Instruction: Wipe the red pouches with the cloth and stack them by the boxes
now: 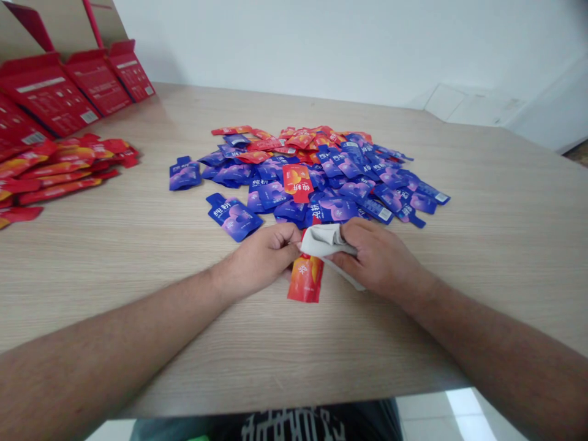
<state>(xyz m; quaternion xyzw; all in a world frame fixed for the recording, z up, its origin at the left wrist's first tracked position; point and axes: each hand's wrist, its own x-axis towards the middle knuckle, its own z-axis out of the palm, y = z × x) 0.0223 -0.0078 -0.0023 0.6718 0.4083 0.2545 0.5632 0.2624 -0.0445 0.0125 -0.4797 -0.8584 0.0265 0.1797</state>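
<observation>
Between my hands, close to the table's front, is a red-orange pouch (pixel 305 283) with a spout-like top end. My left hand (pixel 271 248) pinches this pouch at its left edge near the top. A folded whitish cloth (pixel 324 240) is gripped in my right hand (pixel 379 251) and lies over the pouch's upper part, hiding some of it. Just beyond my hands spreads a heap of purple-blue pouches (pixel 337 209), with more red-orange pouches (pixel 303 138) at its back. One red pouch (pixel 297 182) rests on top of the purple ones.
Red cartons (pixel 98 82) with raised flaps stand in a row at the back left. In front of them lies a pile of red-orange pouches (pixel 68 165). Two purple pouches (pixel 235 217) sit apart at the heap's left. A white wall (pixel 321 49) borders the wooden table (pixel 184 361).
</observation>
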